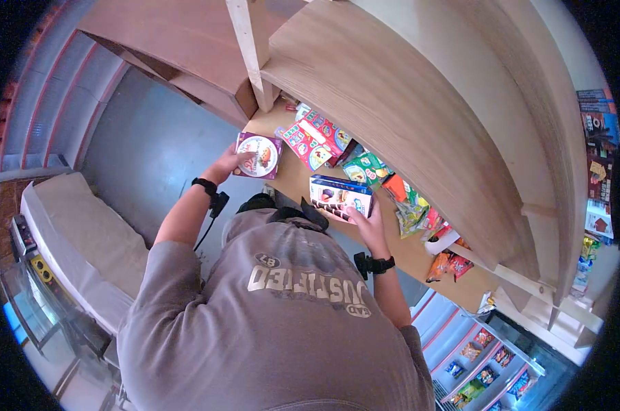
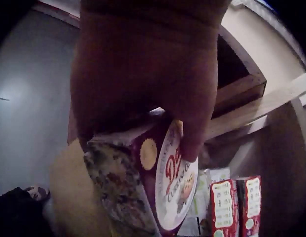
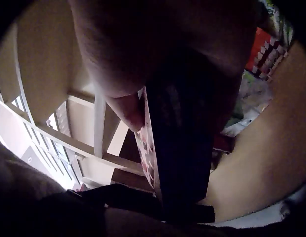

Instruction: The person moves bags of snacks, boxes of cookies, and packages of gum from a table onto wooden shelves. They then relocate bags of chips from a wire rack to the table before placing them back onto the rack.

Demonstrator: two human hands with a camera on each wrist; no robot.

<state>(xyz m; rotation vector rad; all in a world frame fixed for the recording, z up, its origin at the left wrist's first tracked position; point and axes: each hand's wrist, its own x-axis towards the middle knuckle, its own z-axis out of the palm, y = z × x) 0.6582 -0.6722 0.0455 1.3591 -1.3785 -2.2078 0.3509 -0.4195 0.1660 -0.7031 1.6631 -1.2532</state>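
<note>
My left hand [image 1: 224,166] grips a purple carton [image 1: 276,152] with a round white label, held over the front edge of a wooden shelf board. In the left wrist view, the thumb lies on the label, where "Currant" can be read on the carton [image 2: 169,197]. My right hand [image 1: 369,229] holds a blue-and-white box [image 1: 334,197] by its near right corner, also by the board's edge. The right wrist view shows the dark side of this box [image 3: 180,143], with one fingertip on its printed face. Red-and-pink cartons [image 1: 320,140] stand on the board between and behind the two boxes.
Green packets [image 1: 366,168] and other bright snack bags line the shelf board [image 1: 286,171]. A curved wooden panel [image 1: 392,103] overhangs it, with a pale upright post [image 1: 250,48] at left. Orange and red bags [image 1: 449,266] lie further right. Racks of packets [image 1: 487,375] stand lower right.
</note>
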